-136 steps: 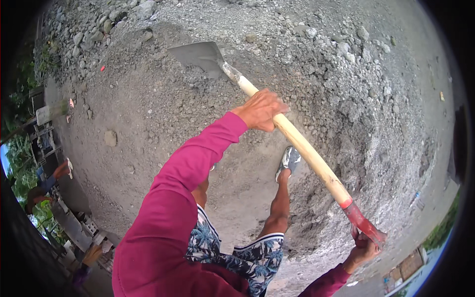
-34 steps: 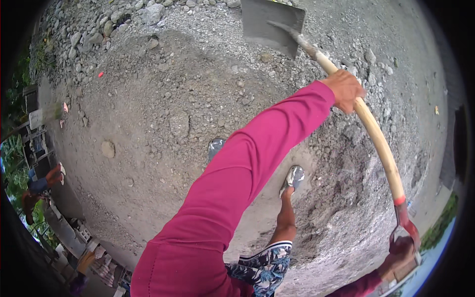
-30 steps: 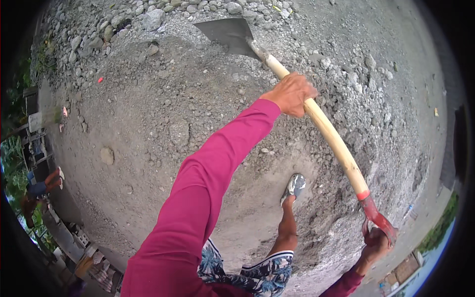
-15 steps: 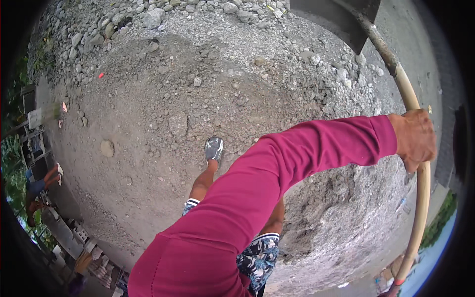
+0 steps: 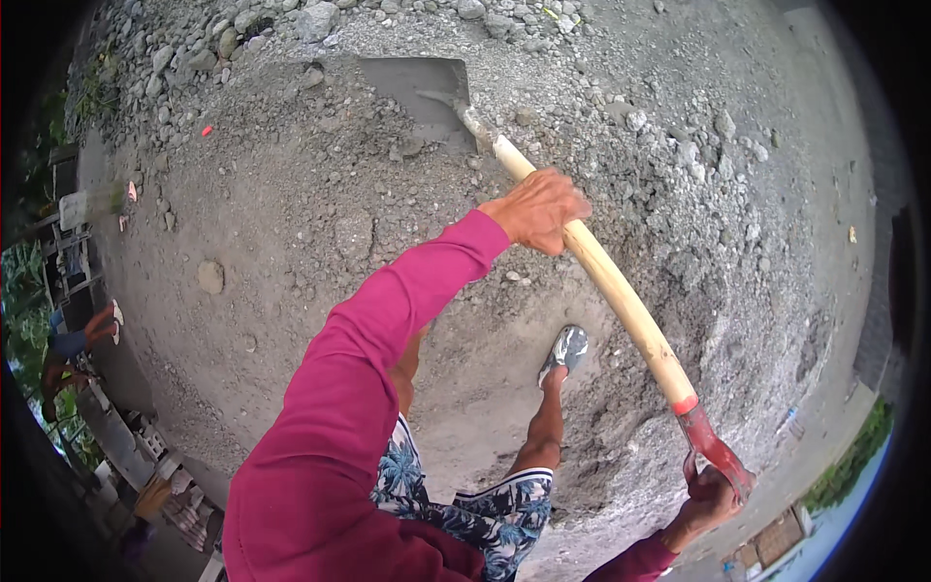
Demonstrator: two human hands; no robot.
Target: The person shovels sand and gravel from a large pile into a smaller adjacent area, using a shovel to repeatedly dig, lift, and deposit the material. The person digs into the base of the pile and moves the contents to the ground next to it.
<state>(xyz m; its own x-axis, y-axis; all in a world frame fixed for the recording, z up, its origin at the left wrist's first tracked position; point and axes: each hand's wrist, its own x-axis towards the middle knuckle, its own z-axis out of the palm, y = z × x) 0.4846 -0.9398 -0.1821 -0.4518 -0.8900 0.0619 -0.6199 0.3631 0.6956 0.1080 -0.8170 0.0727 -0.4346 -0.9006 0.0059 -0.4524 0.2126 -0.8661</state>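
Observation:
I hold a shovel [image 5: 628,306] with a pale wooden shaft and a red grip in both hands. Closed round the shaft, not far above the blade, is my left hand [image 5: 538,210]. My right hand [image 5: 708,504] is wrapped about the red grip at the lower right. The flat grey blade [image 5: 412,85] lies low at the far side, against loose gravel and sand [image 5: 388,131]; how deep its edge sits I cannot tell.
Larger stones [image 5: 315,21] are heaped along the far edge. A round flat stone [image 5: 210,276] lies to the left. Another person's legs [image 5: 99,325] show at the left rim, beside stacked clutter. My grey-and-white shoe [image 5: 569,347] stands near the shaft.
The shovel blade has swung from the upper right leftward and down to the gravel. My left hand moved left with the shaft. My right hand and the red grip have come into view.

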